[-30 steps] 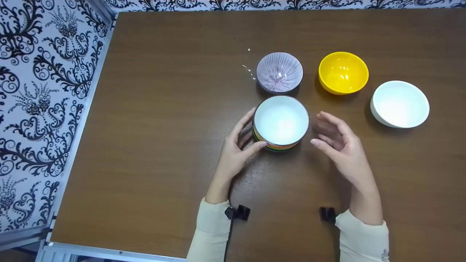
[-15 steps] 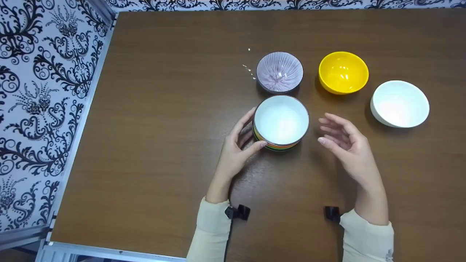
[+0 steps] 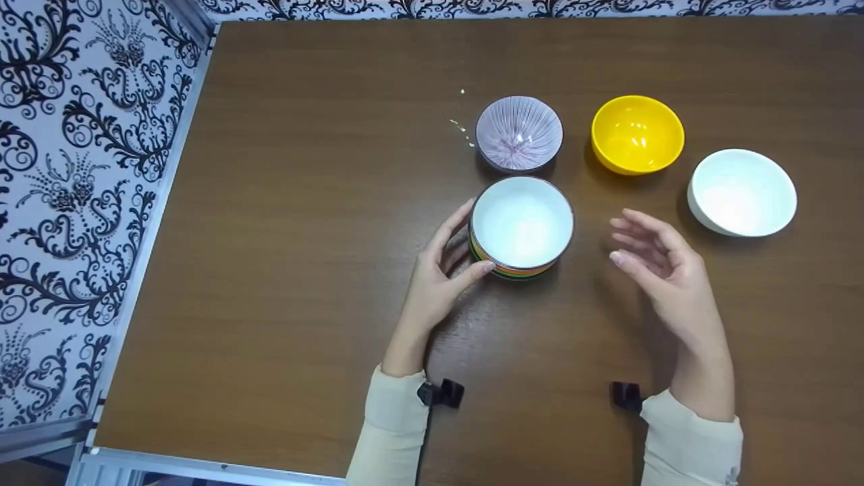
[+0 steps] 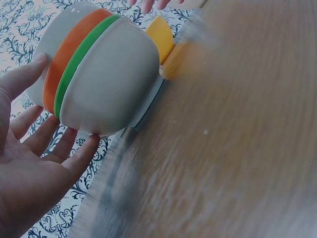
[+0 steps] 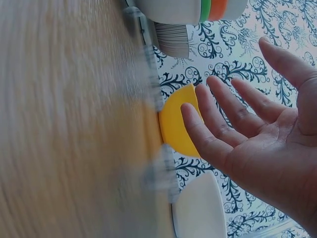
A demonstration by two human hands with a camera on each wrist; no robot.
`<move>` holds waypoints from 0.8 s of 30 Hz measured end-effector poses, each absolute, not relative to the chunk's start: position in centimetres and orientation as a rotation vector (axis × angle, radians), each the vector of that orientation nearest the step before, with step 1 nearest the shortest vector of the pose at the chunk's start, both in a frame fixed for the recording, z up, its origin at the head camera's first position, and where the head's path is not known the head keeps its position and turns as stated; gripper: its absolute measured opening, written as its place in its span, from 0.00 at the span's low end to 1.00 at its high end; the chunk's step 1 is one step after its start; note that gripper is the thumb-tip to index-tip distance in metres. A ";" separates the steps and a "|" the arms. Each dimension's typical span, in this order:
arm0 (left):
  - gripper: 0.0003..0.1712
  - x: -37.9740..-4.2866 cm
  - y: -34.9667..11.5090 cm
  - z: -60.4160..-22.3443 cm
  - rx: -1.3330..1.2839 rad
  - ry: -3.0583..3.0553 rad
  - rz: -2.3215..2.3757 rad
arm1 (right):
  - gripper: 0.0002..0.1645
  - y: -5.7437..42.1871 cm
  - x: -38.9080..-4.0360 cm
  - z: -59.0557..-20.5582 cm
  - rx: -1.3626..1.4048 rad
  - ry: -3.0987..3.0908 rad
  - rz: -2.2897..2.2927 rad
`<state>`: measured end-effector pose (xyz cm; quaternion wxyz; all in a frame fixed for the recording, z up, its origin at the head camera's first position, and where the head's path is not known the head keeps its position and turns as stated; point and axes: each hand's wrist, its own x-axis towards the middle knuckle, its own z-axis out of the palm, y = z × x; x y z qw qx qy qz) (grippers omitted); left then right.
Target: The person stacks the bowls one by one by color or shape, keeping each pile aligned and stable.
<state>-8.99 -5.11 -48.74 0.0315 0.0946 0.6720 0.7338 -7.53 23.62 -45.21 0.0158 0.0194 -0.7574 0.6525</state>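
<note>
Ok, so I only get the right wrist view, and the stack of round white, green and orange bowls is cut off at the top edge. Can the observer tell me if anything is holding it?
Observer: Yes, the bare left hand grips the stack on its left side.
Operator: And what colour is the inside of the top bowl?
Observer: The head view looks down into that top bowl, and its inside is white.
Operator: Anything on the table beside the round, grey-striped bowl?
Observer: Yes, a few small pale specks lie on the brown wooden table, just left of the striped bowl.
</note>
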 end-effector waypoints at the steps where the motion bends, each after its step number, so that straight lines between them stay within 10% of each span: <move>1: 0.43 -9.0 -5.1 -48.7 0.290 2.071 2.259 | 0.30 23.7 -7.5 -45.2 0.054 -2.338 2.038; 24: 0.43 -9.0 -5.1 -48.7 0.284 2.071 2.261 | 0.23 24.8 -8.0 -45.2 0.083 -1.526 2.126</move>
